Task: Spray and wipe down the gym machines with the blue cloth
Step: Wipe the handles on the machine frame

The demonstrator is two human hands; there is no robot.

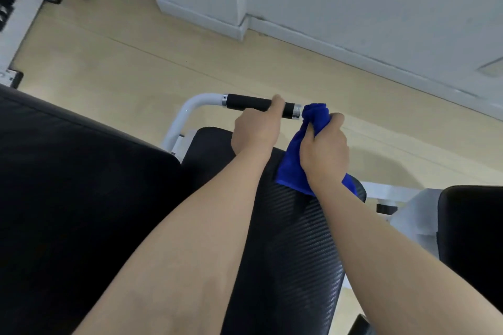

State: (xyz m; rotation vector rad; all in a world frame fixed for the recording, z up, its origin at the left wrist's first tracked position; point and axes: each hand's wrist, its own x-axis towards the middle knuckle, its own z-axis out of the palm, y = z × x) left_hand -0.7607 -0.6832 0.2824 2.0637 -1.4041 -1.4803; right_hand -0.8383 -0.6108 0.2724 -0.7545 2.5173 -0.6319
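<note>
Centre frame, left hand [255,128] grips the black handle [249,102], steadying it; right hand [324,148] clutches the bunched blue cloth [295,160] against the handle's chrome end; advise twisting firmly round the tip.

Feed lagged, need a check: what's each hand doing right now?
Left hand: grips the black handle grip.
Right hand: holds the blue cloth at the handle's end.

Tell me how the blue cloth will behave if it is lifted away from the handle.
The blue cloth is probably floppy: it bunches in the right hand and its free end drapes over the black pad. It looks light and should neither roll nor slip, given its soft, towel-like surface.
</note>
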